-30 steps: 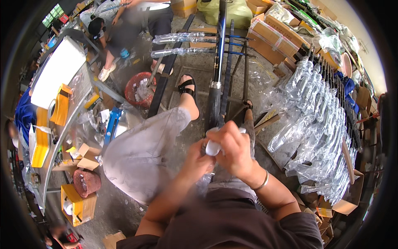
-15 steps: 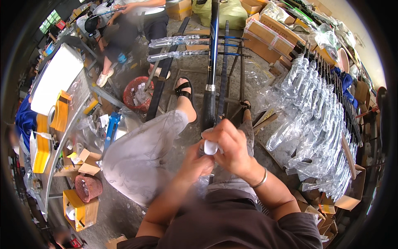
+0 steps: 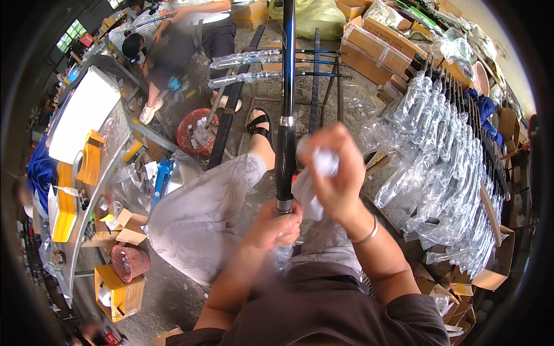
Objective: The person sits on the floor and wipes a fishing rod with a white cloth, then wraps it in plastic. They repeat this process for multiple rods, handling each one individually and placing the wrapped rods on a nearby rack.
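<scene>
A dark fishing rod (image 3: 285,153) with a black handle and silver rings stands in front of me, running up past the top of the view. My left hand (image 3: 272,226) is wrapped round its lower end, just at the bottom ring. Clear plastic (image 3: 282,256) shows beneath that fist. To the right of the handle, apart from it, is my right hand (image 3: 340,179), its fingers curled round a white cloth (image 3: 310,199). Part of the cloth hangs below the fingers; motion blurs the fingertips.
Several plastic-wrapped rods (image 3: 433,155) lean in a row at right. More wrapped rods (image 3: 248,57) lie across a dark rack (image 3: 231,104) ahead. A red basket (image 3: 187,141), a workbench (image 3: 109,167) and an open carton (image 3: 118,291) stand left. A co-worker (image 3: 202,29) sits beyond.
My right hand has moved up and right off the handle, taking the white cloth with it. My left hand has stayed round the lower end, and the rod has shifted slightly left.
</scene>
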{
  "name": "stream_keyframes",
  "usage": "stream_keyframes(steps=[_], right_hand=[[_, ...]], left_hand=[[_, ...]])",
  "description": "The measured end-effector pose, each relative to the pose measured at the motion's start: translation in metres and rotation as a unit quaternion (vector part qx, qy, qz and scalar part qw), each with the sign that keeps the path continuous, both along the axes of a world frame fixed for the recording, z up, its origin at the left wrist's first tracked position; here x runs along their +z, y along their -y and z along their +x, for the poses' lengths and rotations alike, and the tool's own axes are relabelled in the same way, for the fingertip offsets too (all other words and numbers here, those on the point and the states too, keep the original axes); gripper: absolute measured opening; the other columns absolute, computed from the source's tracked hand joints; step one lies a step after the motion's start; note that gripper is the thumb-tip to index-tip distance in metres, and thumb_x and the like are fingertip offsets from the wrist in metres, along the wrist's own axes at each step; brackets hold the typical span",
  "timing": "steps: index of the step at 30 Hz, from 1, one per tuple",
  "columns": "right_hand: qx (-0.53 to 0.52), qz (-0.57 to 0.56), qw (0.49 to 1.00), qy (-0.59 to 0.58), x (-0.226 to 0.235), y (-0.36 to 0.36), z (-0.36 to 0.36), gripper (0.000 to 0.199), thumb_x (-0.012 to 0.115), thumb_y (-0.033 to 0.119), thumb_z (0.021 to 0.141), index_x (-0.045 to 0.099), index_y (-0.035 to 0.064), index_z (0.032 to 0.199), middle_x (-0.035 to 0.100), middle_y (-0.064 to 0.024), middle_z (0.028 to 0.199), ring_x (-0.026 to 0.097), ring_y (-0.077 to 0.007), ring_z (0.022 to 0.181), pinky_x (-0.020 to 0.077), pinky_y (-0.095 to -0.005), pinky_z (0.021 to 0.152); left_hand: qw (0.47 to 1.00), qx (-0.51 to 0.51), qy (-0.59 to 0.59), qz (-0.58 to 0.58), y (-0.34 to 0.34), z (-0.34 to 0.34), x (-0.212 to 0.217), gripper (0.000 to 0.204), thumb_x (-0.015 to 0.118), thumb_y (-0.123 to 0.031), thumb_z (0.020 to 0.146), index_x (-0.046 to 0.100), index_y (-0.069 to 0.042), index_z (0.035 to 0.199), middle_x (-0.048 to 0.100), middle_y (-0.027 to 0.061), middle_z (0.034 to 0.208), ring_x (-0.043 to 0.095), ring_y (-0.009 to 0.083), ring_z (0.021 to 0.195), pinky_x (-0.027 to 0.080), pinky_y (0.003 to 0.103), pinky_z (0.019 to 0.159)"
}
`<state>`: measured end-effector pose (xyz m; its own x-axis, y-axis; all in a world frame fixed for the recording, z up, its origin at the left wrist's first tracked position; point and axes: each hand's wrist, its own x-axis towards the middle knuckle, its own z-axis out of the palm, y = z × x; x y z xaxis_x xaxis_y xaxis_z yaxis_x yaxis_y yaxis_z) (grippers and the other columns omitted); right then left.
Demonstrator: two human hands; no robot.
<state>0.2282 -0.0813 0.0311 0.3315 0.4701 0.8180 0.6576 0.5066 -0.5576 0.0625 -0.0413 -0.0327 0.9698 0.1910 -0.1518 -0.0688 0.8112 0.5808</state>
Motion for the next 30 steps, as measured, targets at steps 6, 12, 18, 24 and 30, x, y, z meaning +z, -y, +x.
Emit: stream_keyframes(steps=[6, 12, 18, 24, 30], right_hand=[[0.081, -0.089, 0.993, -0.009, -0.031, 0.013, -0.025, 0.022, 0.064, -0.008, 0.071, 0.053, 0.0037, 0.086, 0.055, -0.0100, 0.081, 0.055, -0.0241, 0.073, 0.0451, -0.0314, 0.067], [0.004, -0.147, 0.986, -0.084, 0.012, 0.007, 0.010, 0.023, 0.056, -0.009, 0.075, 0.057, 0.0015, 0.096, 0.053, -0.0092, 0.094, 0.053, -0.0213, 0.087, 0.0422, -0.0287, 0.078], [-0.001, -0.090, 0.993, 0.072, 0.038, -0.012, 0.020, 0.039, 0.057, -0.013, 0.067, 0.060, 0.0032, 0.103, 0.050, -0.0124, 0.094, 0.055, -0.0272, 0.084, 0.0461, -0.0315, 0.072], [-0.002, -0.085, 0.992, 0.092, 0.006, 0.014, -0.006, 0.046, 0.058, -0.013, 0.057, 0.062, 0.0020, 0.101, 0.053, -0.0131, 0.090, 0.057, -0.0277, 0.079, 0.0481, -0.0336, 0.066], [0.062, -0.128, 0.977, 0.160, -0.004, 0.035, -0.014, 0.050, 0.062, -0.010, 0.053, 0.063, 0.0010, 0.102, 0.058, -0.0109, 0.086, 0.061, -0.0251, 0.072, 0.0516, -0.0326, 0.058]], left_hand=[[0.988, 0.102, -0.075, 0.088, -0.001, 0.003, 0.006, 0.007, 0.056, -0.007, 0.085, 0.049, -0.005, 0.087, 0.039, -0.0031, 0.057, 0.032, 0.0046, 0.041, 0.024, 0.023, 0.038], [0.937, 0.216, -0.116, 0.250, 0.009, 0.004, 0.028, 0.014, 0.051, -0.011, 0.092, 0.048, -0.002, 0.102, 0.046, 0.0000, 0.066, 0.039, 0.0059, 0.048, 0.032, 0.020, 0.044], [0.953, 0.201, -0.066, 0.215, 0.014, 0.003, 0.023, 0.023, 0.057, -0.015, 0.091, 0.048, 0.002, 0.105, 0.051, 0.0040, 0.077, 0.047, 0.0089, 0.060, 0.039, 0.023, 0.054], [0.939, 0.173, -0.019, 0.297, 0.013, -0.003, 0.013, 0.027, 0.054, -0.010, 0.093, 0.042, 0.001, 0.115, 0.053, 0.0052, 0.088, 0.058, 0.0145, 0.076, 0.052, 0.029, 0.070], [0.929, 0.188, -0.071, 0.312, 0.008, -0.004, 0.008, 0.028, 0.058, -0.009, 0.090, 0.043, -0.002, 0.113, 0.054, 0.0037, 0.079, 0.059, 0.0133, 0.069, 0.051, 0.024, 0.057]])
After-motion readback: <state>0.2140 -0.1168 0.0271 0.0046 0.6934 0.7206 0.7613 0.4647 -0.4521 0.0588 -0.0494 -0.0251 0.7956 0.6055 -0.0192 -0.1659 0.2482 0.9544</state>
